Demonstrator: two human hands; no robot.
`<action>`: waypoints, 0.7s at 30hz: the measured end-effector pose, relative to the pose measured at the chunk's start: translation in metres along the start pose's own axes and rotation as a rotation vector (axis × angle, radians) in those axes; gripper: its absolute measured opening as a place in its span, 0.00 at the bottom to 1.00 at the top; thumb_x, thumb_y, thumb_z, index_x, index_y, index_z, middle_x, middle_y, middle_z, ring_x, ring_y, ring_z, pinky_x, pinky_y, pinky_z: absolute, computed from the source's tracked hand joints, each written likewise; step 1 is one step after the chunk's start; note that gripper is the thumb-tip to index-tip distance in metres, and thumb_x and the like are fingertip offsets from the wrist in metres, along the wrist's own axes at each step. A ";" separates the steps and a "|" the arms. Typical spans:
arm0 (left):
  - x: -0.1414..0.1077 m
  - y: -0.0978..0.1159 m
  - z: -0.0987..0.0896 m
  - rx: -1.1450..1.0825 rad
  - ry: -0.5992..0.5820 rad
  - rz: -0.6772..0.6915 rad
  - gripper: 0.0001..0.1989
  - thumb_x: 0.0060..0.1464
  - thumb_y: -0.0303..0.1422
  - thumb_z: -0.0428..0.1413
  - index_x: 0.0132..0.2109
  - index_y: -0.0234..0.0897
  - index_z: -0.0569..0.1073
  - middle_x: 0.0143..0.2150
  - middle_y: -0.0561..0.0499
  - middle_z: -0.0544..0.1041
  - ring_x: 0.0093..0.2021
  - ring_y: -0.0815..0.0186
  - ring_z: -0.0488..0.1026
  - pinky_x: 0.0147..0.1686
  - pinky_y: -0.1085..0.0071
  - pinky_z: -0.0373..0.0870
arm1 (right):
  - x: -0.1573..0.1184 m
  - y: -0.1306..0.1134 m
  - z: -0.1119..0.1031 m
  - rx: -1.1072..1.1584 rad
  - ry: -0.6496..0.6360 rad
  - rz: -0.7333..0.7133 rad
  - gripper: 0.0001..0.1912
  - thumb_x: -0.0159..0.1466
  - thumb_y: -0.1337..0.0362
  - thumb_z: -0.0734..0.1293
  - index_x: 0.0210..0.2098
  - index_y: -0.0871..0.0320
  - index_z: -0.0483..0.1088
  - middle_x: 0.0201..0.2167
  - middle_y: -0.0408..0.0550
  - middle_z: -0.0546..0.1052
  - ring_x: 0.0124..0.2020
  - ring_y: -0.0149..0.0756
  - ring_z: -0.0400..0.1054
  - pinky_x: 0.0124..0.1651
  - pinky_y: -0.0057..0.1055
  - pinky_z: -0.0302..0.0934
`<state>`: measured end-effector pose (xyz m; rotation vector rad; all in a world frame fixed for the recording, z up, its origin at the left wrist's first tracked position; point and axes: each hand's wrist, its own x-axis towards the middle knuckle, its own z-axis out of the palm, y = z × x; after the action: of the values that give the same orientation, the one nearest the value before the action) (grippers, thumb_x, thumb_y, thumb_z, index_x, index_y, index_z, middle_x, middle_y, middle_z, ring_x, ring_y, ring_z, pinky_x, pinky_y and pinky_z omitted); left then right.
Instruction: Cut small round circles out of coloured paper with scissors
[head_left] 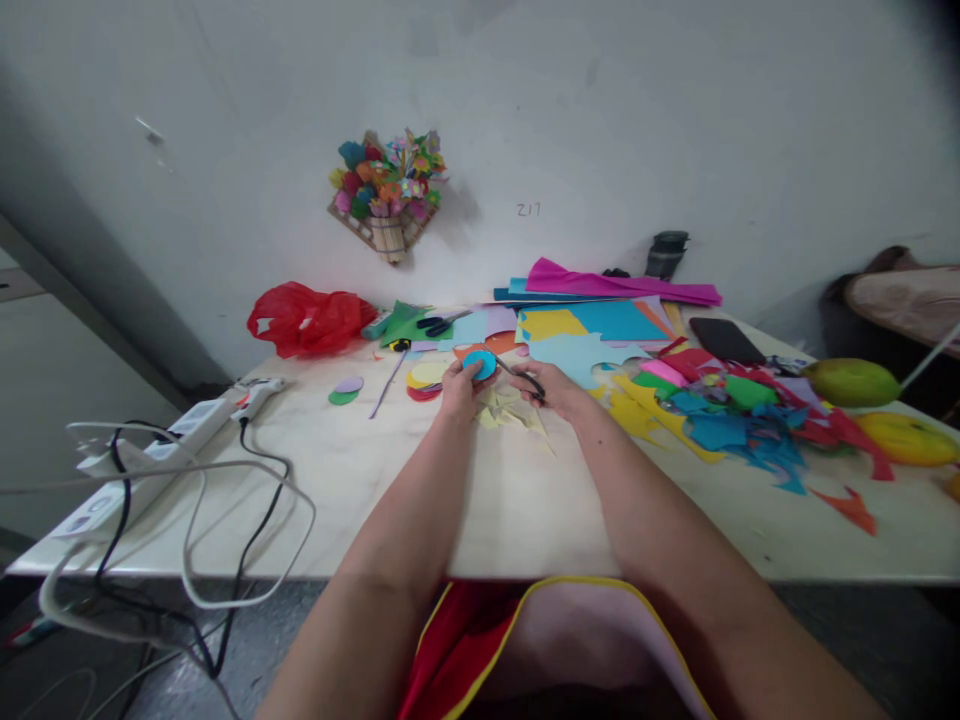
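Between thumb and fingers, my left hand (459,390) grips a blue paper circle (481,363) above the table. My right hand (553,388) is closed around the dark handles of a pair of scissors (531,381), whose blades point left toward the circle's edge. Whether the blades touch the paper is too small to tell. Beneath the hands lie pale yellow paper scraps (510,410). Left of my left hand rests a small pile of cut circles, a cream one (429,374) on top with yellow and red below. Farther left, a lilac circle (349,384) partly covers a green one (343,398).
Colored paper sheets (592,320) and a red plastic bag (307,318) lie along the back. Blue scraps (720,432), a dark phone (726,340) and a green mango-like fruit (851,382) are at right. A power strip (112,505) with loose cables occupies the left edge.
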<state>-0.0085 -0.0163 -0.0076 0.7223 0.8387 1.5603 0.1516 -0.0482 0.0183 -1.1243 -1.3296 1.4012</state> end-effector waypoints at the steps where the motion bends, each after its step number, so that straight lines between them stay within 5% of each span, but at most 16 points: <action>1: 0.000 0.000 0.000 -0.003 0.000 0.000 0.11 0.42 0.28 0.68 0.33 0.34 0.74 0.30 0.47 0.80 0.39 0.55 0.82 0.42 0.58 0.81 | -0.001 -0.001 0.001 0.003 0.018 0.012 0.08 0.55 0.67 0.71 0.34 0.58 0.70 0.15 0.36 0.67 0.14 0.25 0.55 0.16 0.23 0.45; 21: 0.000 0.000 0.000 -0.022 0.019 0.012 0.09 0.44 0.27 0.66 0.33 0.33 0.74 0.28 0.48 0.80 0.29 0.63 0.80 0.38 0.64 0.81 | -0.006 -0.008 0.006 -0.024 0.062 0.059 0.07 0.59 0.74 0.69 0.37 0.60 0.71 0.14 0.36 0.66 0.15 0.26 0.55 0.17 0.22 0.45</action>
<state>-0.0083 -0.0160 -0.0076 0.6995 0.8314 1.5869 0.1473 -0.0547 0.0263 -1.2225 -1.2815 1.3847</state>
